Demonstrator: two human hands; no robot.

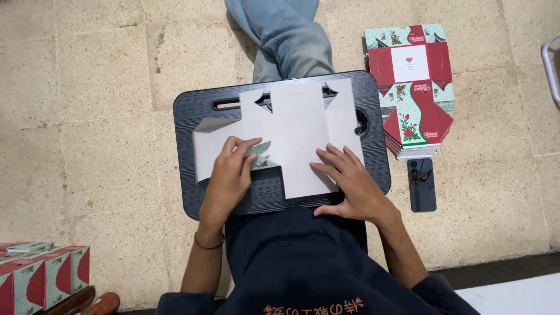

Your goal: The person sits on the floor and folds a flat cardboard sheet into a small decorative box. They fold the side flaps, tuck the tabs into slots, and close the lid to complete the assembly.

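A flat grey cardboard box blank (294, 131) lies printed side down on a black lap tray (373, 157) across my legs. My left hand (230, 175) pinches a small side flap and folds it inward, so its green-and-red printed face shows. Flat on the blank's lower right part rests my right hand (350, 184), fingers spread, pressing the card down.
A stack of unfolded red-and-green printed box blanks (411, 87) lies on the tiled floor at the right, with a dark phone (421, 184) just below it. Folded boxes (44, 274) stand at the lower left. A metal frame edge (551, 64) shows at far right.
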